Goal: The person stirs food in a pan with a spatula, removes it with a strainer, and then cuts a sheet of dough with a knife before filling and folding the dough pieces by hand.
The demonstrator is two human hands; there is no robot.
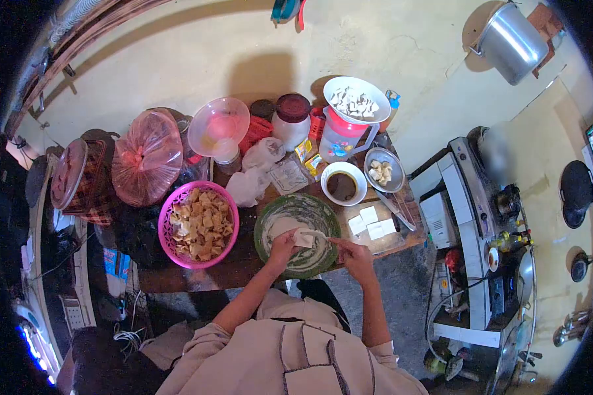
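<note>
While the round green plate (270, 220), floured white, sits flat on the brown wooden table (244, 263), both hands meet over it. Beside it stands a pink perforated basket (165, 224) of tan fried pieces. Left hand (282, 249) and right hand (353, 255) pinch 1 pale, soft dough square (304, 237), its long axis running left-right. No writing is legible.

Glossy pink plastic basket (167, 232), shiny round metal bowl (383, 169), matt brown wooden desk (240, 260), floury green round tray (268, 221).
</note>
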